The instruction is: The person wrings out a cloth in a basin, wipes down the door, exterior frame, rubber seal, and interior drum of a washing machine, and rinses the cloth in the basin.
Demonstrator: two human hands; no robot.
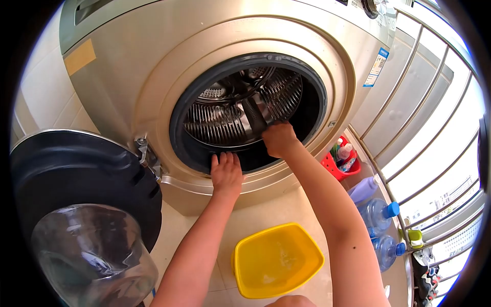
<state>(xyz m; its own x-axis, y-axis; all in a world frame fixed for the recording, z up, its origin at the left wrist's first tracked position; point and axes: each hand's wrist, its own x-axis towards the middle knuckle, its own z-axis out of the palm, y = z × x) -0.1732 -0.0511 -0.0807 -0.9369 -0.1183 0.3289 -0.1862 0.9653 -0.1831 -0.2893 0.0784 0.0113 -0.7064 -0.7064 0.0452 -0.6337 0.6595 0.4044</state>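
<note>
In front of me is a front-loading washing machine (pixel 117 97) with its round door (pixel 87 179) swung wide to the left. My left hand (pixel 226 173) lies on the lower lip of the black rubber door seal (pixel 179 135), fingers stretched out and holding nothing. Reaching into the opening, my right hand (pixel 279 139) is closed round the near end of a long, dark, brush-like thing (pixel 253 115). That thing points up and away, against the ribbed metal drum (pixel 215 123). Its held end is hidden by my fingers, and its exact kind is unclear.
Below the opening, a yellow plastic basin (pixel 279 261) stands on the tiled floor. To the right are a red basket (pixel 341 162) of bottles, a purple bottle (pixel 364 189) and large clear bottles with blue caps (pixel 377 215). Metal railings (pixel 404 82) run along the right side.
</note>
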